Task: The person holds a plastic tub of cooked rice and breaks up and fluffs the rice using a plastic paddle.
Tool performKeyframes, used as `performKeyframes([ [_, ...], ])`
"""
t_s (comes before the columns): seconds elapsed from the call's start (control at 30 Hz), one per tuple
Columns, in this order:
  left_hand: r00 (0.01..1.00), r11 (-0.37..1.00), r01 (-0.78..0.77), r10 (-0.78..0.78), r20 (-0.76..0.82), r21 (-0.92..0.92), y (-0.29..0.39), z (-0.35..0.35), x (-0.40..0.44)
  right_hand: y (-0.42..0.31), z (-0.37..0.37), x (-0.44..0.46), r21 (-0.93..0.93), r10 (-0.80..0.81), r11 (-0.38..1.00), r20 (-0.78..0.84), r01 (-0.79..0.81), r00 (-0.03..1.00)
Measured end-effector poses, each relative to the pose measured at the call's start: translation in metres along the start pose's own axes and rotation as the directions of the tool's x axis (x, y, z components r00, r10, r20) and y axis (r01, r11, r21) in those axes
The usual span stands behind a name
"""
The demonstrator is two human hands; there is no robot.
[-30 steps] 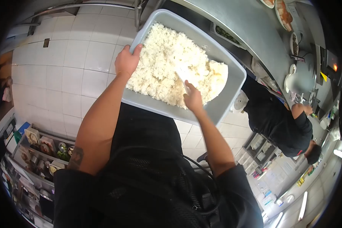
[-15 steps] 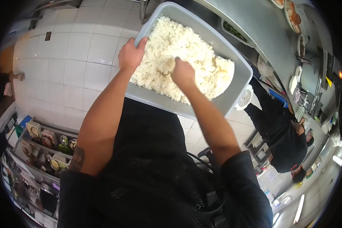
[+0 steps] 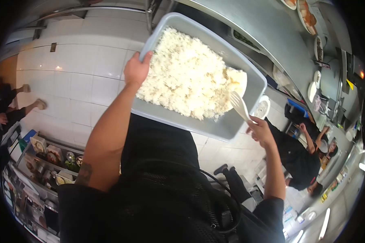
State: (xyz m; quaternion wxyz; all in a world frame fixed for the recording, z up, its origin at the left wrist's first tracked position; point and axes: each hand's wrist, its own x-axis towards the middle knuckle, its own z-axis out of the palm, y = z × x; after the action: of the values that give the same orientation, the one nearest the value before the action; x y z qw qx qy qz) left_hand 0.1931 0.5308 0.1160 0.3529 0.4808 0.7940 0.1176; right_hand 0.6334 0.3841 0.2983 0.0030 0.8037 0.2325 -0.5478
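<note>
A grey plastic tub (image 3: 253,79) full of cooked white rice (image 3: 186,77) is tilted in front of my body. My left hand (image 3: 136,71) is closed round its upper left rim, thumb on the inner side. My right hand (image 3: 260,131), beyond the tub's lower right corner, is closed on the handle of a white serving fork (image 3: 240,106). The fork's tines point toward the lower right edge of the rice; whether they touch it is hard to tell. At the right end of the rice lies a smoother pale slab (image 3: 237,81).
A steel counter (image 3: 247,24) runs close along the upper right, with plates of food (image 3: 307,17) on it. People in dark clothes stand at right (image 3: 296,160) and far left. A unit with food containers (image 3: 52,152) is at lower left. White tiles (image 3: 81,77) cover the floor.
My right hand has left the middle of the rice and moved right and down past the tub's corner; the white fork now shows in it. The left hand keeps its hold on the rim.
</note>
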Motion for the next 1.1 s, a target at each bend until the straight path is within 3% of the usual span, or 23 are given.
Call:
performKeyframes([
  [0.07,0.999,0.999,0.033,-0.031,0.042,-0.036,0.004,-0.003,-0.003,-0.005,-0.012,0.023,-0.072,0.091,0.993,-0.009,-0.091,0.996],
  [0.13,0.999,0.998,0.044,-0.043,0.026,-0.036,-0.003,0.003,0.003,-0.016,-0.010,0.055,0.040,0.131,0.990,0.072,-0.134,0.989],
  [0.23,0.998,0.995,0.039,-0.034,0.055,-0.097,-0.008,0.005,0.005,-0.036,0.016,0.077,-0.034,0.071,0.997,0.076,-0.068,0.995],
  [0.37,0.993,0.995,0.074,-0.067,0.097,-0.062,-0.005,0.006,0.009,-0.026,0.051,0.109,-0.134,-0.012,0.991,-0.071,0.003,0.997],
  [0.4,0.994,0.997,0.058,-0.054,0.092,-0.050,-0.006,0.005,0.007,0.004,0.078,0.136,-0.296,-0.282,0.929,-0.173,0.223,0.944],
  [0.43,0.995,0.998,0.045,-0.040,0.096,-0.051,-0.009,0.007,0.003,0.039,0.110,0.160,-0.467,-0.535,0.794,-0.231,0.389,0.813],
  [0.5,0.999,0.994,0.003,0.002,0.042,-0.109,-0.015,0.011,0.010,0.046,0.185,0.152,-0.480,-0.537,0.823,-0.485,0.303,0.690],
  [0.53,1.000,0.993,0.000,0.003,0.028,-0.120,-0.018,0.012,0.011,0.036,0.204,0.128,-0.360,-0.446,0.891,-0.572,0.278,0.688],
  [0.57,0.999,0.977,-0.012,0.019,0.032,-0.213,-0.022,0.014,0.011,0.071,0.216,0.148,-0.415,-0.587,0.808,-0.634,0.418,0.504],
  [0.6,0.999,0.954,-0.024,0.036,0.036,-0.300,-0.025,0.014,0.012,0.078,0.200,0.146,-0.425,-0.602,0.797,-0.624,0.429,0.499],
  [0.67,0.999,0.940,-0.029,0.033,0.008,-0.339,-0.025,0.013,0.012,0.103,0.171,0.128,-0.061,-0.398,0.904,-0.485,0.424,0.779],
  [0.73,1.000,0.929,-0.020,0.021,-0.001,-0.369,-0.023,0.012,0.010,0.054,0.147,0.046,0.271,-0.085,0.942,-0.380,0.199,0.921],
  [0.77,1.000,0.939,0.004,0.002,0.017,-0.343,-0.020,0.008,0.010,0.036,0.145,0.019,0.267,-0.066,0.948,-0.371,0.175,0.926],
  [0.83,0.999,0.951,0.024,-0.013,0.038,-0.309,-0.022,0.010,0.009,0.002,0.152,-0.015,0.506,-0.142,0.836,-0.171,0.211,0.975],
  [0.87,0.999,0.950,0.019,-0.008,0.035,-0.313,-0.022,0.011,0.010,-0.020,0.161,-0.023,0.542,-0.171,0.823,-0.048,0.170,0.984],
  [0.97,1.000,0.951,0.005,-0.002,0.010,-0.308,-0.020,0.011,0.010,-0.082,0.202,-0.004,0.629,-0.291,0.772,0.220,0.092,0.931],
  [1.1,1.000,0.942,-0.016,0.009,-0.021,-0.336,-0.021,0.015,0.012,-0.145,0.255,0.035,0.629,-0.271,0.772,0.188,0.096,0.944],
])
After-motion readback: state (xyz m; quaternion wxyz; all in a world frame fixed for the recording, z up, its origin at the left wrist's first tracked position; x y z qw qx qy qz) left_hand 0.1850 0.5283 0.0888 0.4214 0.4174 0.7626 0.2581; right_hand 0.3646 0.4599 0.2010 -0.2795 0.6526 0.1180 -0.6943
